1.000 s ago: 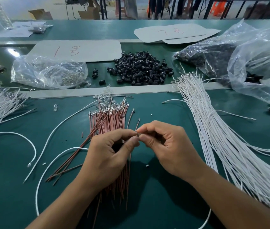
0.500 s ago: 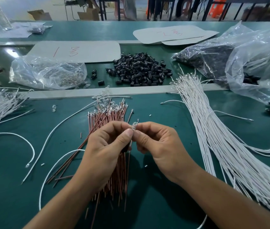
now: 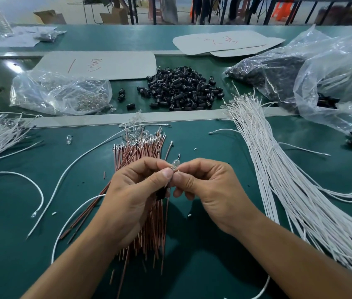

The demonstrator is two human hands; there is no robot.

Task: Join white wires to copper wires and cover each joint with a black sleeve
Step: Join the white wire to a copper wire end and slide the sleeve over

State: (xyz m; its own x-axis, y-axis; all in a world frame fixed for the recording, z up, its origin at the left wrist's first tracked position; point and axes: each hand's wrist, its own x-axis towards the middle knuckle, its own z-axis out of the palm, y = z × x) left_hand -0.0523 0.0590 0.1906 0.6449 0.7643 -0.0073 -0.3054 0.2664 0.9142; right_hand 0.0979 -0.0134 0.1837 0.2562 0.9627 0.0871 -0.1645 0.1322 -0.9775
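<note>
Here, a clear bulb (image 3: 175, 164) is pinched by thumb and forefinger of the left hand (image 3: 136, 197) and the right hand (image 3: 209, 190), above the copper wires (image 3: 140, 152), which are partly hidden by the left hand. 1 black sleeve (image 3: 161, 193) is seen under the left thumb. White wires (image 3: 278, 169) are spread rightward; loose sleeves (image 3: 181, 89) are piled beyond, between 2 plastic bags (image 3: 58, 91).

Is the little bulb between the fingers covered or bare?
Bare: the bulb pokes out above the left hand and right hand pinching its base, while a black sleeve sits lower between them.
</note>
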